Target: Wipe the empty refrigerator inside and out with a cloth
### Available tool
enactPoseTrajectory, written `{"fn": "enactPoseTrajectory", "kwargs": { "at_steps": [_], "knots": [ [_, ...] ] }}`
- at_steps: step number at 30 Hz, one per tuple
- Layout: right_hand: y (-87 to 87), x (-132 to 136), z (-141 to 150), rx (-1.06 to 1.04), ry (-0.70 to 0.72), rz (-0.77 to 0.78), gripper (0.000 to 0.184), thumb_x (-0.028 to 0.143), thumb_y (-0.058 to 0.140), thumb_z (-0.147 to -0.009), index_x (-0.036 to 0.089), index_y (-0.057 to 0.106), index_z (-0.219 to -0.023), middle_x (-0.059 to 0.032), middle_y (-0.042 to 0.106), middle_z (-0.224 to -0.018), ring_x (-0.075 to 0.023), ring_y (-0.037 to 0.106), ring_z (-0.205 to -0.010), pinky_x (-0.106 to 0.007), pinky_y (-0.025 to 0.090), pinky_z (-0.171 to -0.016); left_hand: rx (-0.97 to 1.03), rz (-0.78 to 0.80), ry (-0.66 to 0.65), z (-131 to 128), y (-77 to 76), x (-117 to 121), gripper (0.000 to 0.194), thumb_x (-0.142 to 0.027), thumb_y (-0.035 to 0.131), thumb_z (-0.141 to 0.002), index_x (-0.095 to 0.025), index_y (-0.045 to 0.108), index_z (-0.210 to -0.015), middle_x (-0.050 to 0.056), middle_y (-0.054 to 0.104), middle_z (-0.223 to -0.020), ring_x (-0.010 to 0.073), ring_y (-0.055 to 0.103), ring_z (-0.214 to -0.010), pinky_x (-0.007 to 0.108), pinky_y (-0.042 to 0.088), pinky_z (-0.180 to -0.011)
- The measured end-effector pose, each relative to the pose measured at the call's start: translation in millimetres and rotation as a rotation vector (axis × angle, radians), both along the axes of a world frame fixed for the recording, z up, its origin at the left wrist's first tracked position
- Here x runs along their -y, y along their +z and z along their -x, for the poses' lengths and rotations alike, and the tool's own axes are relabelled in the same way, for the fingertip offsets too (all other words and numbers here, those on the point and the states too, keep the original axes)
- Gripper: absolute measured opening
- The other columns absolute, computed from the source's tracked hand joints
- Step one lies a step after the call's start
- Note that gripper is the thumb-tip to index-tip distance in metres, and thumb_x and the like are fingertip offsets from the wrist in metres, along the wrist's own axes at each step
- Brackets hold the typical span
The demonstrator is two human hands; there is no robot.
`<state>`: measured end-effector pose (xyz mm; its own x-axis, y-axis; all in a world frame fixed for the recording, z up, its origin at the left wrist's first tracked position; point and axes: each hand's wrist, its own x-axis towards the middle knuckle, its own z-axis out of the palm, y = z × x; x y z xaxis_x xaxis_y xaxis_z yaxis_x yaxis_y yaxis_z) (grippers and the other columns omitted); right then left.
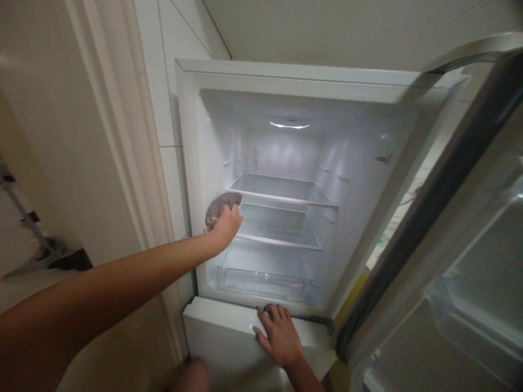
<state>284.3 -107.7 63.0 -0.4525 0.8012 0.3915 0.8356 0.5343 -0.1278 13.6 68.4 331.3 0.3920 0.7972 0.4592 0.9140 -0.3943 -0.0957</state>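
My left hand (229, 222) is closed on a grey-brown cloth (218, 207) with a paler patterned lower edge. It holds the cloth against the left inner wall of the open fridge (190, 163), beside the front ends of the glass shelves. Lower down, my right hand (280, 336) rests with spread fingers on the top edge of the closed lower door (223, 332). Two glass shelves, an upper shelf (281, 188) and a lower shelf (278, 223), sit inside. Beneath them is a clear drawer (263, 283).
The fridge door (461, 261) stands wide open on the right, with clear door bins. A lamp (290, 124) glows at the compartment's ceiling. Close on the left is a door frame (118, 136); beyond it a stand-like object (49, 250) is on the floor.
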Motion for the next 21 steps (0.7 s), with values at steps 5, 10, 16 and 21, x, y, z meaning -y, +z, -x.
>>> {"fn": "enactPoseTrajectory", "kwargs": {
  "at_steps": [5,10,16,21],
  "knots": [
    [-7.0,-2,-1,0.007,0.01,-0.036,0.049,0.059,0.057,-0.11,0.032,0.063,-0.15,-0.0086,0.068,-0.127,-0.0291,0.059,-0.117,-0.046,0.046,-0.104,-0.067,0.026,-0.069,11,24.3,-19,0.035,-0.038,0.075,-0.101,-0.021,0.072,-0.132,0.013,0.064,-0.155,0.035,0.054,-0.148,0.064,0.042,-0.124],
    [-7.9,-2,-1,0.015,-0.008,-0.046,0.051,0.061,0.06,-0.108,0.033,0.062,-0.151,-0.0081,0.067,-0.126,-0.0294,0.059,-0.114,-0.046,0.048,-0.103,-0.085,0.027,-0.064,-1,27.9,-48,0.04,-0.044,0.073,-0.103,-0.02,0.07,-0.134,0.013,0.067,-0.148,0.0319,0.063,-0.137,0.06,0.051,-0.117],
    [-4.7,-1,1,0.026,-0.006,-0.017,0.054,0.063,0.059,-0.108,0.03,0.06,-0.15,-0.01,0.066,-0.128,-0.0315,0.059,-0.117,-0.05,0.05,-0.104,-0.12,-0.009,-0.067,-6,8.6,-52,0.044,-0.046,0.073,-0.103,-0.02,0.069,-0.138,0.013,0.063,-0.154,0.0335,0.06,-0.142,0.062,0.048,-0.12],
    [-7.5,0,2,0.041,-0.022,-0.068,0.057,0.066,0.059,-0.106,0.03,0.061,-0.15,-0.0107,0.067,-0.126,-0.0321,0.061,-0.115,-0.051,0.053,-0.103,-0.186,-0.001,-0.056,-6,-11.3,-54,0.032,-0.041,0.074,-0.102,-0.018,0.073,-0.126,0.012,0.07,-0.143,0.0317,0.063,-0.137,0.059,0.05,-0.117]
  ]
}}
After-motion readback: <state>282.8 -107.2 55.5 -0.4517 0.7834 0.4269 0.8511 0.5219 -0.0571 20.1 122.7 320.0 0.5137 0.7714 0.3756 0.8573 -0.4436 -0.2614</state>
